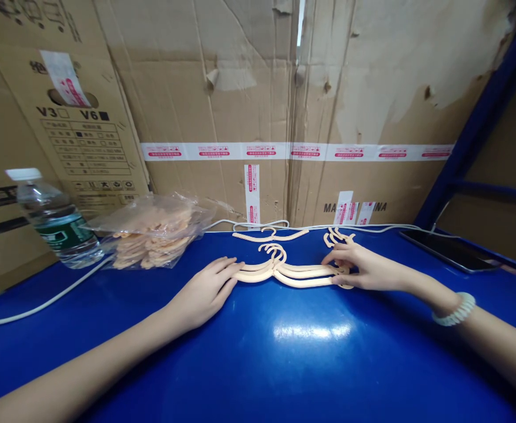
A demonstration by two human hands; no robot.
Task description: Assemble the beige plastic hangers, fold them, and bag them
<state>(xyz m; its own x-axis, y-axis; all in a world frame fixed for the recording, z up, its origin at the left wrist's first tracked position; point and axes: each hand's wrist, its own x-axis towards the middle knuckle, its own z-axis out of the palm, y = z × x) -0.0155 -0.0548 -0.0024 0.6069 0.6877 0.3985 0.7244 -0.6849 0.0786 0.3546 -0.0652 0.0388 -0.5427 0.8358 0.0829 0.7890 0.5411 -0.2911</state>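
Several small peach-coloured hangers (302,282) lie roughly lined up on the blue table, their hooks pointing away from me. My left hand (209,288) has its thumb and fingers closed around the left ends of this group. At the other end, my right hand (359,267) pinches the right tips between thumb and fingers. More hanger hooks (335,236) show behind and beneath my right hand, which partly hides them. One separate hanger (270,236) rests farther back, apart from both hands.
On the left are a clear plastic bag (161,229) full of hangers and a water bottle (64,223). A white cable (42,319) runs along the table's left and back. A dark phone (449,249) lies at right. Cardboard (218,106) walls the back, beside a blue frame (473,123).
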